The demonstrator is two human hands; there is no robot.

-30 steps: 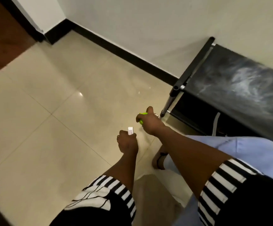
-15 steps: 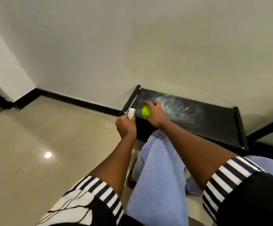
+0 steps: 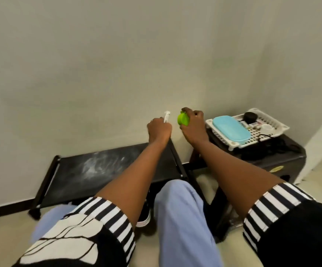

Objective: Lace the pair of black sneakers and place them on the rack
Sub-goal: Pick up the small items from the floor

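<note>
- Fingers of the left hand point(image 3: 159, 130) are curled shut around a small white tube with a cap point(image 3: 166, 116), which sticks up out of the fist, its long axis near upright and leaning a little right.
- The right hand point(image 3: 193, 125) is clamped over a round lime-green plastic object point(image 3: 183, 118); what it is cannot be told.
- Both hands hang in the air before the pale wall, above the gap between the low black metal shoe rack point(image 3: 91, 170) and the dark side table point(image 3: 283, 160), on whose top sits a white slotted plastic tray point(image 3: 275, 124).
- The rack's dusty top shelf is bare; its long axis runs left to right along the wall.
- One black sneaker with a white sole point(image 3: 143, 212) shows at the rack's front right corner, on the floor between the knees, mostly hidden by the left forearm; which way its toe points is unclear, and its mate is not visible.
- Judged from this, lacing has not begun. Setting both small objects down first, perhaps on the table's near edge, would free the fingers for threading the eyelets.
</note>
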